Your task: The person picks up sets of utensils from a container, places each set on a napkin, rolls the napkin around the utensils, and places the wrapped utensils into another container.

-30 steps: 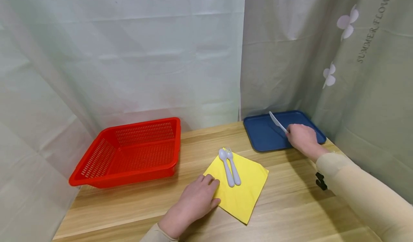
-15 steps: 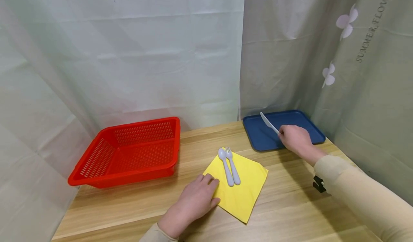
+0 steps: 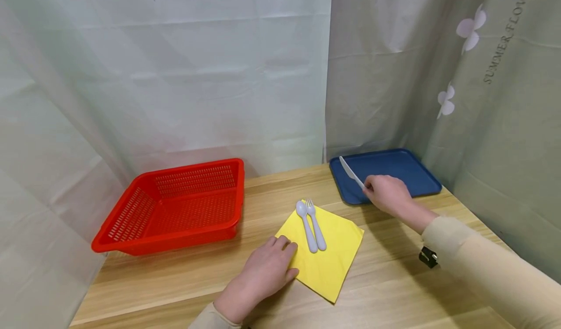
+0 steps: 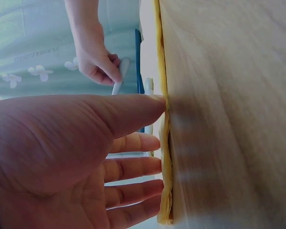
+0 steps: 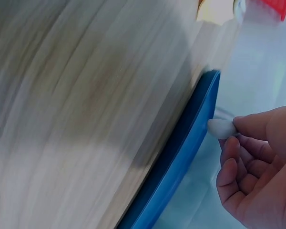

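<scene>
Over the blue tray [image 3: 407, 170] my right hand [image 3: 387, 192] grips a light grey table knife [image 3: 350, 172] by its handle, the blade pointing to the back left. The rounded end of the knife's handle [image 5: 221, 129] shows between thumb and fingers in the right wrist view. My left hand [image 3: 268, 265] rests with its fingertips on the left edge of a folded yellow napkin [image 3: 337, 256]. On that napkin lie a spoon [image 3: 308, 226] and a fork [image 3: 316, 225] side by side, both light grey. In the left wrist view the thumb and fingers touch the napkin's edge [image 4: 164, 143].
A red plastic basket [image 3: 238, 207] with slotted sides stands at the left of the wooden table [image 3: 175, 280]. White and grey curtains [image 3: 197, 75] hang behind the table and along its sides.
My right hand has moved left across the tray with the knife, which is now near the tray's left side. The left hand, napkin, spoon and fork have stayed put.
</scene>
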{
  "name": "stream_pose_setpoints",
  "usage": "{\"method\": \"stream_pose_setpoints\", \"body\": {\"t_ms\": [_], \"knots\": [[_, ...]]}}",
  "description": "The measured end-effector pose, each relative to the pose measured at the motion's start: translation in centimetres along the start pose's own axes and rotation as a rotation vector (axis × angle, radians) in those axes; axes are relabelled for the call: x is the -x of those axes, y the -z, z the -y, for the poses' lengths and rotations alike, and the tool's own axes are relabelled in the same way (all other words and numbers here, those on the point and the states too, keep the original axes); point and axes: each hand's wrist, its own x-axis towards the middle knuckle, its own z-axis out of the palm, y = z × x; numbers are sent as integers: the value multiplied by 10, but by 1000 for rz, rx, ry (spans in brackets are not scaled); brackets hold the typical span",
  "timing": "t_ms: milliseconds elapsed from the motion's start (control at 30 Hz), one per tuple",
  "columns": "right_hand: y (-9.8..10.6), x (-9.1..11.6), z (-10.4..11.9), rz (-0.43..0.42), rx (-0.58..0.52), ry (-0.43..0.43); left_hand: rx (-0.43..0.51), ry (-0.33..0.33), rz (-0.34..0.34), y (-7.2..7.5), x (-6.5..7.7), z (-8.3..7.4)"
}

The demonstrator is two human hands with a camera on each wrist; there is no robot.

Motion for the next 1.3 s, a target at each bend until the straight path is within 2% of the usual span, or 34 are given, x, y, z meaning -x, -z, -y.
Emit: {"method": "stream_pose_setpoints", "body": {"t_ms": [433,767,1000,1300], "knots": [[-8,12,27,35,-52,81,4,4,1,-1,0,0],[-10,21,48,188,-175,68,1,1,-2,-2,0,0],[-13,27,56,213,-206,97,4,-5,-9,-1,0,0],[-21,28,60,274,-231,90,3,-7,-16,0,1,-1]]}}
